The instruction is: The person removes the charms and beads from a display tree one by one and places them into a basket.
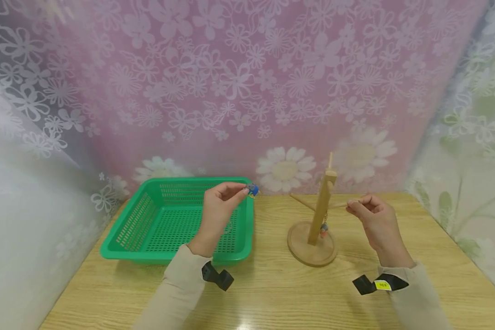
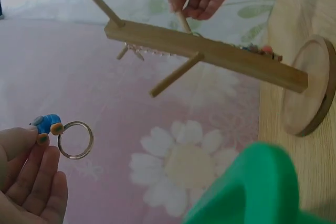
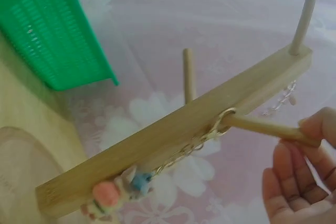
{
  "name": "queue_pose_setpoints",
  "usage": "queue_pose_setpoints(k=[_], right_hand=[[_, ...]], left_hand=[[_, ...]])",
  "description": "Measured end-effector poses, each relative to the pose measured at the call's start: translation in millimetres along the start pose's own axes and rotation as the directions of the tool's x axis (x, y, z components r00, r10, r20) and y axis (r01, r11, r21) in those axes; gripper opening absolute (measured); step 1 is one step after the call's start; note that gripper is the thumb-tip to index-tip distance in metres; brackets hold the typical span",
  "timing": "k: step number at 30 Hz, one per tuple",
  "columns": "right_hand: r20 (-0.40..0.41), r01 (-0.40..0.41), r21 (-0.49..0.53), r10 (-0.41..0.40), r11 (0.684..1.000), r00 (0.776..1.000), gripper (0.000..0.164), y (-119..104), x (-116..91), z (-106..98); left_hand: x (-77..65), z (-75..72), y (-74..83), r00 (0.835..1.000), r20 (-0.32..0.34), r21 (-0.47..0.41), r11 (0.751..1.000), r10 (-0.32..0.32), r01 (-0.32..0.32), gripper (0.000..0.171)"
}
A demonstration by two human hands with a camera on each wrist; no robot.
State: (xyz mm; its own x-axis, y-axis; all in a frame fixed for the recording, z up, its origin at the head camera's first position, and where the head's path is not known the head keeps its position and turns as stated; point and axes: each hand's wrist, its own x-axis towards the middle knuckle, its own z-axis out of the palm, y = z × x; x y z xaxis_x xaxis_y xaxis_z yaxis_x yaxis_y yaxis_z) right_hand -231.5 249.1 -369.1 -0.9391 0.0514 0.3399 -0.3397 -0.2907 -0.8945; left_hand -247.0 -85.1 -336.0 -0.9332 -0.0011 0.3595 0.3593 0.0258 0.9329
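My left hand (image 1: pixel 219 208) pinches a keychain (image 1: pixel 253 189) with a small blue figure between thumb and fingers, beside the basket's right rim. In the left wrist view its metal ring (image 2: pixel 76 140) sticks out past the fingertips. A wooden peg stand (image 1: pixel 322 201) with a round base stands upright to the right. With thumb and fingers, my right hand (image 1: pixel 377 222) holds the end of one peg (image 3: pixel 268 128). From that peg a second keychain (image 3: pixel 118 187), with a pink and blue animal figure, hangs by a gold chain against the post.
A green plastic basket (image 1: pixel 250 224) with slotted walls stands on the wooden table (image 1: pixel 272 293) at the left. Another chain (image 3: pixel 283 99) hangs near the top of the stand. Behind the table hangs a pink flowered cloth (image 1: pixel 231 91).
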Motion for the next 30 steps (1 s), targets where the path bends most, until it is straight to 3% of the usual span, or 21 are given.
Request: queue_pose_setpoints(k=[4,9,11,16,22,25,28,30], right_hand=[[0.027,-0.013,-0.024,0.013,1.000,1.000,0.014,0.2,-3.7,1.6],[0.074,-0.051,-0.198,0.067,0.979,0.995,0.011,-4.2,-2.9,-5.1],[0.113,-0.045,-0.216,0.071,0.975,0.991,0.011,-6.4,0.1,-8.5],[0.192,-0.027,-0.200,0.067,0.979,0.979,0.018,-12.7,11.8,-13.3],[0.234,-0.006,-0.307,0.082,0.952,0.969,0.016,-25.8,29.5,-15.1],[0.210,0.009,-0.453,0.097,0.892,0.973,0.022,-33.6,39.3,-13.6],[0.167,0.013,-0.654,0.127,0.756,0.978,0.036,-38.2,48.9,-10.7],[0.153,0.001,-0.716,0.155,0.698,0.976,0.045,-40.0,54.8,-8.4]], left_hand=[[7.9,-24.2,-1.1,0.999,0.036,0.065,0.997,-0.037,0.035,0.018],[15.5,-49.5,-7.0,0.992,0.069,0.088,0.992,-0.101,0.095,0.025],[18.5,-57.8,-10.3,0.987,0.083,0.100,0.987,-0.136,0.127,0.027],[28.7,-73.7,-16.6,0.976,0.105,0.150,0.973,-0.190,0.174,0.028],[38.0,-86.7,-18.4,0.964,0.158,0.175,0.967,-0.213,0.185,0.029],[42.9,-94.0,-24.0,0.951,0.186,0.204,0.957,-0.246,0.208,0.030],[50.5,-102.4,-33.9,0.937,0.211,0.252,0.941,-0.279,0.224,0.031],[54.7,-106.7,-38.0,0.927,0.225,0.279,0.932,-0.299,0.233,0.030]])
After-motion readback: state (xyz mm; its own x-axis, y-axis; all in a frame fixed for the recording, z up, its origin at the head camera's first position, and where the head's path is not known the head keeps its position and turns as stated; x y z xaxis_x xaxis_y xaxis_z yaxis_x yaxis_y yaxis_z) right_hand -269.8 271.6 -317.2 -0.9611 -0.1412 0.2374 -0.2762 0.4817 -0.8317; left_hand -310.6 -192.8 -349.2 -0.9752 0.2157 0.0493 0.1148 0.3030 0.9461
